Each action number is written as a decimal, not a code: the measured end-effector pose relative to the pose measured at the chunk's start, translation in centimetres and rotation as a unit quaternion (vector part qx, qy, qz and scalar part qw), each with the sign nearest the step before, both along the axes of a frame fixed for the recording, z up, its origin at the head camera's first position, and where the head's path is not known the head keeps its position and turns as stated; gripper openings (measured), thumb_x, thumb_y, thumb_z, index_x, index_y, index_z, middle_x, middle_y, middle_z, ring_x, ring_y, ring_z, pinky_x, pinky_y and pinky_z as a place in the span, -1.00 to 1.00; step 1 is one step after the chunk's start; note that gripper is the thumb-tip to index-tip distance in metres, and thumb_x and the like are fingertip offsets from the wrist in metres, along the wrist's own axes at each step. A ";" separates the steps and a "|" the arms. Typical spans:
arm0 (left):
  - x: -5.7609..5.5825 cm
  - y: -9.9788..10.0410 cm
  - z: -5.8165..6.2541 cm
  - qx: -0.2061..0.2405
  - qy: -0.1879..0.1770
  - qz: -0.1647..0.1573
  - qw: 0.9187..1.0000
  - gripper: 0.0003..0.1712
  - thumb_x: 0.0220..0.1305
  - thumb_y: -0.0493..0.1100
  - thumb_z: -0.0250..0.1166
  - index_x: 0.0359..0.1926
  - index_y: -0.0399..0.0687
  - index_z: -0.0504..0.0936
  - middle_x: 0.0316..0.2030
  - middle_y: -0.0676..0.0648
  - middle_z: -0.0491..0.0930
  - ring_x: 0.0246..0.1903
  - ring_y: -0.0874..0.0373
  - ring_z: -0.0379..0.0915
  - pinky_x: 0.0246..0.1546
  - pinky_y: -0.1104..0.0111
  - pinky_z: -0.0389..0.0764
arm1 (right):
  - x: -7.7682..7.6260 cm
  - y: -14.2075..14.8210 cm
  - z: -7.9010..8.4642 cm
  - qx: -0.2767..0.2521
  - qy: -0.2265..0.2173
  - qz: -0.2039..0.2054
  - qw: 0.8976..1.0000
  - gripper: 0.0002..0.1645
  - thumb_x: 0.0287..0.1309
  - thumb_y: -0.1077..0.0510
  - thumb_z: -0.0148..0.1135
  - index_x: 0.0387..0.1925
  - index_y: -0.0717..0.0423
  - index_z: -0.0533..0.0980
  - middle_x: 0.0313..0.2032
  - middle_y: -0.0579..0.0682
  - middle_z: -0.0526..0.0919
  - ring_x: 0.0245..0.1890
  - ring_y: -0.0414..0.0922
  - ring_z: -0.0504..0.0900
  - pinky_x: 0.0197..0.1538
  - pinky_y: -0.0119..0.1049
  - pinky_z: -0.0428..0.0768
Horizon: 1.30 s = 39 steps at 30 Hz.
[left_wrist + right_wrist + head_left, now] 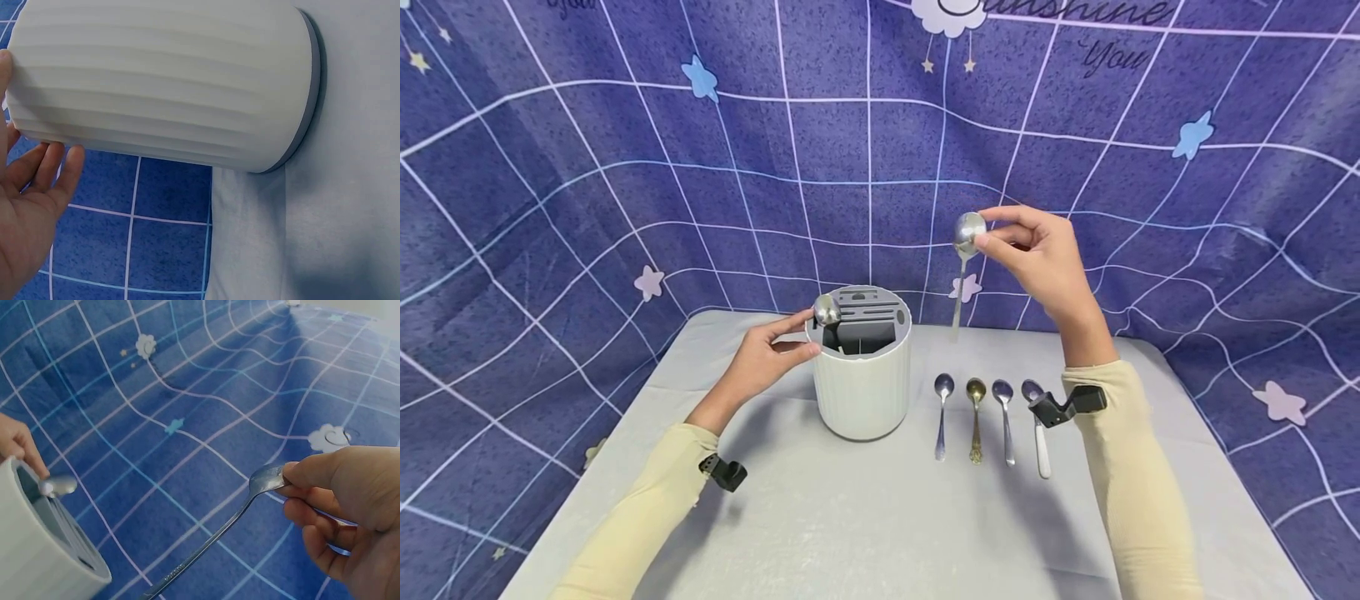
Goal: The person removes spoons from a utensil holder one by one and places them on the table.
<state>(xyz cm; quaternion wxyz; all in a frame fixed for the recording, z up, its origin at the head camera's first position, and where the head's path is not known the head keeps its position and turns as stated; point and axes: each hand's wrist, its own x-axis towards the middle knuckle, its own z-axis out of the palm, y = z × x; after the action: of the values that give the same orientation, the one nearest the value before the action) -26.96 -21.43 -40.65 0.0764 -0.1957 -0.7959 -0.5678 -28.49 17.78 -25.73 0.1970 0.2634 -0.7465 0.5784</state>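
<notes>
In the head view, my right hand (1033, 250) pinches a metal spoon (961, 287) by its bowl, between thumb and fingers. The spoon hangs handle-down above the table, right of a white ribbed utensil holder (861, 396). My left hand (767, 354) rests against the holder's left side near the rim, thumb toward the front. The left wrist view shows its fingertips (74, 156) touching the ribbed wall. Another spoon (827, 310) stands in the holder, bowl up, close to the left fingers. Its handle is mostly hidden inside.
On the grey-white table, right of the holder, several spoons lie in a row: a silver one (942, 417), a gold-toned one (976, 421), another silver one (1005, 421) and a white-handled one (1041, 442). Grey slotted dividers (868, 310) top the holder. A blue gridded cloth (895, 142) hangs behind.
</notes>
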 end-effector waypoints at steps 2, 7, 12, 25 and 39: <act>0.0 0.0 0.0 0.001 0.001 0.000 1.000 -0.33 0.27 -0.24 0.47 0.38 -0.20 0.51 0.37 -0.18 0.46 0.27 -0.13 0.44 0.14 0.23 0.70 | -0.1 0.6 -0.2 -0.005 0.000 -0.002 1.000 -0.66 0.20 0.31 0.45 0.02 0.24 0.69 -0.43 -0.15 0.80 -0.52 -0.33 0.56 -0.54 -0.46 0.33; 0.1 0.0 0.0 0.004 0.002 -0.001 1.000 -0.33 0.27 -0.25 0.47 0.38 -0.22 0.50 0.36 -0.20 0.47 0.26 -0.15 0.46 0.11 0.31 0.71 | -0.2 2.3 -0.9 -0.006 -0.004 -0.013 1.000 -0.67 0.20 0.33 0.44 0.02 0.28 0.68 -0.42 -0.14 0.80 -0.54 -0.35 0.56 -0.60 -0.45 0.25; 0.1 0.0 0.0 0.006 0.003 0.000 1.000 -0.33 0.27 -0.25 0.47 0.38 -0.22 0.50 0.36 -0.20 0.47 0.25 -0.14 0.46 0.08 0.39 0.71 | -0.2 4.0 -1.7 0.008 -0.013 -0.035 0.999 -0.65 0.20 0.31 0.44 0.04 0.25 0.68 -0.41 -0.11 0.81 -0.62 -0.35 0.42 -0.64 -0.40 0.15; -0.1 0.1 -0.2 0.006 0.010 0.001 1.000 -0.35 0.28 -0.27 0.46 0.36 -0.22 0.52 0.34 -0.19 0.49 0.20 0.04 0.50 0.10 0.37 0.71 | 0.0 8.3 -3.8 0.024 -0.042 -0.071 0.996 -0.62 0.24 0.27 0.43 0.08 0.27 0.65 -0.37 -0.03 0.82 -0.30 -0.35 0.74 -0.26 -0.57 0.61; -0.1 0.3 -0.1 0.010 -0.005 0.001 1.000 -0.33 0.27 -0.26 0.47 0.38 -0.18 0.51 0.35 -0.24 0.46 0.06 0.22 0.61 0.07 0.43 0.70 | 0.2 13.3 -7.2 0.020 -0.097 -0.116 0.988 -0.60 0.28 0.26 0.39 0.12 0.32 0.62 -0.38 -0.25 0.80 -0.31 -0.37 0.74 -0.25 -0.59 0.67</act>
<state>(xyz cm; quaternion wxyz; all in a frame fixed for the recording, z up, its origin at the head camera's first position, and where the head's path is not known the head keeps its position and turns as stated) -27.02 -21.18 -40.77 0.0749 -0.1907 -0.7909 -0.5766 -28.28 31.10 -32.95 0.1840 0.1212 -0.7988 0.5598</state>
